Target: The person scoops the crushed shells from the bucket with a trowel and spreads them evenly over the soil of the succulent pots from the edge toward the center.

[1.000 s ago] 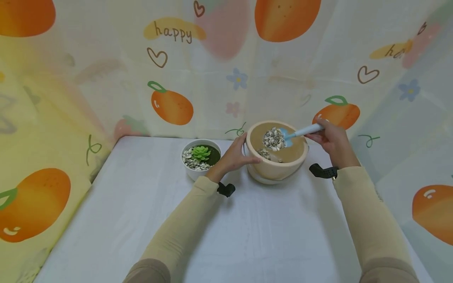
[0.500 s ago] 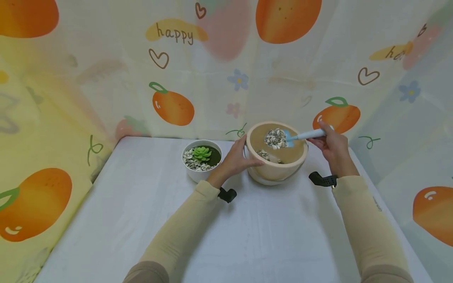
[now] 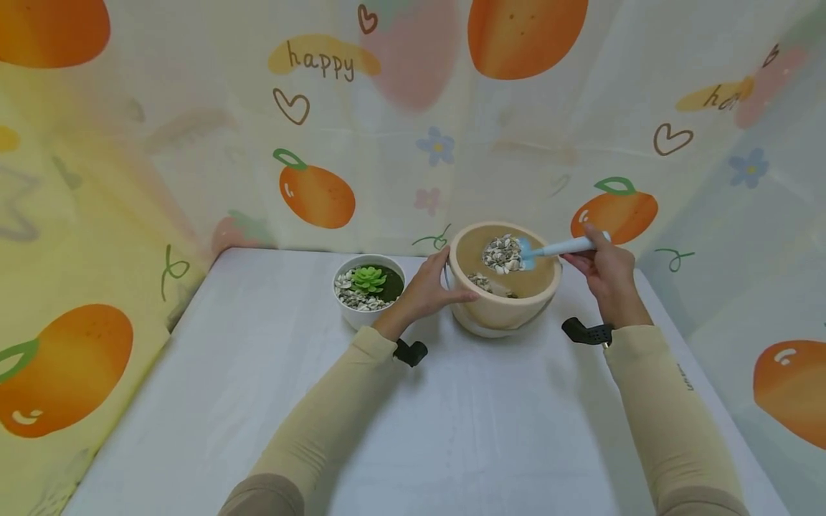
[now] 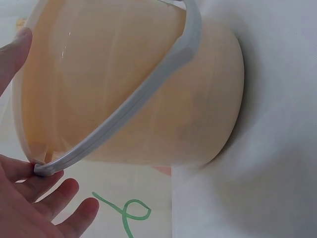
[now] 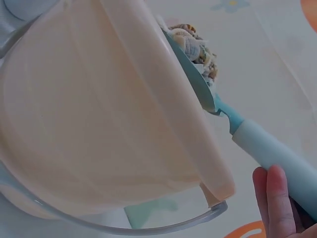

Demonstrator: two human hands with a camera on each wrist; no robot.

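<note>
A cream bucket [image 3: 500, 308] with a grey-blue handle [image 4: 124, 114] stands upright on the table. Spread at its left side, my left hand [image 3: 422, 290] holds it, thumb on the front of the rim and fingers by the handle's hinge in the left wrist view. From the right, my right hand [image 3: 609, 279] grips the pale handle of a small blue shovel [image 3: 555, 247]. Its scoop carries a heap of grey and white pebbles [image 3: 503, 253] over the bucket's opening, just above the rim in the right wrist view. More pebbles [image 3: 480, 281] lie inside the bucket.
Left of the bucket, close to my left wrist, is a white pot [image 3: 355, 315] with a green succulent [image 3: 368, 279], pale pebbles and dark soil. A white cloth covers the table [image 3: 464, 430]. A fruit-printed curtain [image 3: 387, 158] hangs right behind and along both sides.
My right hand has shifted slightly toward me and its grip has moved on the shovel's handle. The loaded scoop stays over the bucket. My left hand remains at the rim.
</note>
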